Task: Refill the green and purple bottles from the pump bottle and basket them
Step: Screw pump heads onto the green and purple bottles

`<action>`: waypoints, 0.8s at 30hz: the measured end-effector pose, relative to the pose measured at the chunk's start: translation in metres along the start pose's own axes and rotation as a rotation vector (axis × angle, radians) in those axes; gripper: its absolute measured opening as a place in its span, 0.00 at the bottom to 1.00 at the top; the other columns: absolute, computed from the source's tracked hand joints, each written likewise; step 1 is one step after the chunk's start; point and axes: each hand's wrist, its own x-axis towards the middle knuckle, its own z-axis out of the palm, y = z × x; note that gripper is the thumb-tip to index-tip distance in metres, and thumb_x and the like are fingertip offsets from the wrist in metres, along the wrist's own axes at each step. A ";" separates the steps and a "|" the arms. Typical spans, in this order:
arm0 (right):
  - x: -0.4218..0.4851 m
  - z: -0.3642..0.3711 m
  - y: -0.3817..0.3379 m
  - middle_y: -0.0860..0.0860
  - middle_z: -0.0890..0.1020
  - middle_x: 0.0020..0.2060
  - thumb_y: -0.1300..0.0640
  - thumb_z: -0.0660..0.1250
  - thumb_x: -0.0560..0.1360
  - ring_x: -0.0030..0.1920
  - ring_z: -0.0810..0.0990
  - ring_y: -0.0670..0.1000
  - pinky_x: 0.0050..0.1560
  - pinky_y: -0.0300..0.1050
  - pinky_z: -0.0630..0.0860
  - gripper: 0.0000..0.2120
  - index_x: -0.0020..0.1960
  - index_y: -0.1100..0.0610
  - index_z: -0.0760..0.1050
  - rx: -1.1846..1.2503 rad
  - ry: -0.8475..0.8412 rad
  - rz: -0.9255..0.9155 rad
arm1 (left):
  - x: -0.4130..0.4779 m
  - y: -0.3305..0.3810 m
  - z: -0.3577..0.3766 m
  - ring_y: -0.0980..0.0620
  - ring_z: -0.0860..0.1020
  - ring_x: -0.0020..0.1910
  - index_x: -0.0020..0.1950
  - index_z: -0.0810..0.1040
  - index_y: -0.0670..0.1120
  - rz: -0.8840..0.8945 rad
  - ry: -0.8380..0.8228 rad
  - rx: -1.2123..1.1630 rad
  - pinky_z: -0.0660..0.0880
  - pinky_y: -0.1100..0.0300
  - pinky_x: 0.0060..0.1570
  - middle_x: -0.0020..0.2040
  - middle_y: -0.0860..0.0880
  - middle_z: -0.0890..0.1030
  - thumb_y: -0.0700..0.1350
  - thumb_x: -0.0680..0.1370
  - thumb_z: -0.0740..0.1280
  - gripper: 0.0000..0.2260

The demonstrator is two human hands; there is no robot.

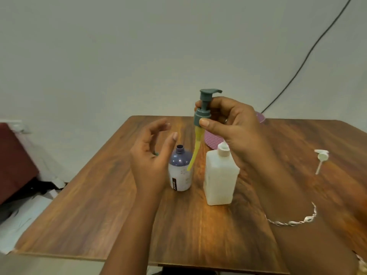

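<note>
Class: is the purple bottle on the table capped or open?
Open: the purple bottle stands upright with its threaded neck bare and no cap on it.

in the middle of the frame the right hand (236,126) pinches a grey-green pump head (206,104) by its collar. its yellow tube (195,151) slants down to the left across the shoulder of the uncapped purple bottle (179,171). the left hand (151,155), fingers loosely spread, hovers just left of that bottle. an open white bottle (219,175) stands just to its right on the wooden table (99,215). a white pump (321,158) lies at the right edge, and a pink woven basket (212,137) shows behind the right hand.
</note>
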 end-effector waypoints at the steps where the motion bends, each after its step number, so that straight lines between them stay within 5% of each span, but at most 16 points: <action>1: 0.006 0.005 0.002 0.45 0.81 0.43 0.72 0.67 0.70 0.44 0.80 0.40 0.48 0.34 0.77 0.16 0.48 0.52 0.76 0.002 0.018 -0.007 | 0.002 -0.011 -0.008 0.55 0.78 0.55 0.55 0.76 0.48 -0.036 0.022 0.031 0.74 0.61 0.56 0.52 0.52 0.80 0.46 0.73 0.69 0.11; 5: 0.031 0.028 0.011 0.44 0.80 0.43 0.70 0.68 0.70 0.44 0.80 0.41 0.52 0.40 0.77 0.16 0.52 0.53 0.76 -0.051 0.080 -0.053 | 0.007 -0.057 -0.030 0.56 0.74 0.61 0.59 0.75 0.49 -0.226 0.022 0.123 0.70 0.65 0.59 0.59 0.51 0.78 0.48 0.71 0.70 0.17; 9: 0.050 0.048 0.021 0.45 0.80 0.43 0.70 0.68 0.70 0.46 0.80 0.43 0.54 0.42 0.77 0.15 0.54 0.57 0.76 -0.052 0.122 -0.080 | 0.005 -0.088 -0.030 0.57 0.70 0.62 0.64 0.71 0.50 -0.332 -0.084 0.237 0.63 0.79 0.50 0.63 0.53 0.72 0.43 0.72 0.73 0.22; 16: 0.068 0.079 0.047 0.49 0.80 0.45 0.69 0.68 0.71 0.49 0.80 0.48 0.54 0.42 0.77 0.15 0.56 0.61 0.77 -0.083 0.105 -0.060 | 0.006 -0.126 -0.028 0.52 0.73 0.60 0.67 0.70 0.46 -0.459 -0.161 0.277 0.71 0.58 0.58 0.62 0.49 0.75 0.45 0.68 0.76 0.29; 24: 0.070 0.094 0.079 0.50 0.80 0.47 0.69 0.68 0.71 0.50 0.79 0.48 0.55 0.40 0.76 0.14 0.56 0.61 0.76 -0.108 0.046 -0.016 | -0.003 -0.140 -0.027 0.53 0.75 0.54 0.59 0.75 0.45 -0.425 -0.131 0.249 0.71 0.64 0.51 0.54 0.51 0.76 0.43 0.68 0.76 0.22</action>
